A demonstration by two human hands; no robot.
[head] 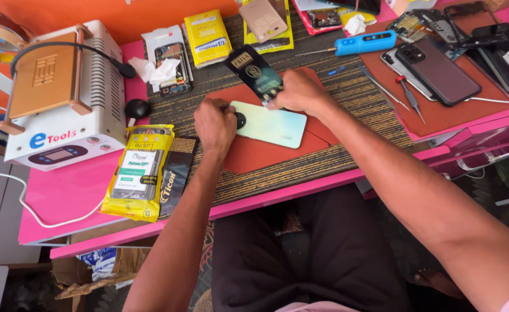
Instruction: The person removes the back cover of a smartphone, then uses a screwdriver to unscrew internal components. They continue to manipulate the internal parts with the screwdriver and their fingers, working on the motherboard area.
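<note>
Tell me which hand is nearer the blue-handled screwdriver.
Right. The right hand lies just below and left of the blue-handled screwdriver; the left hand sits farther left, on the camera end of the pale green phone.

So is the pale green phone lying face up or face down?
Face down: the pale green phone shows its plain back and round camera, flat on the red mat.

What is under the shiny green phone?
The phone lies back up on a red-brown mat, which sits on a striped mat over the pink table. The left hand covers its camera end; the phone's screen side is hidden.
</note>
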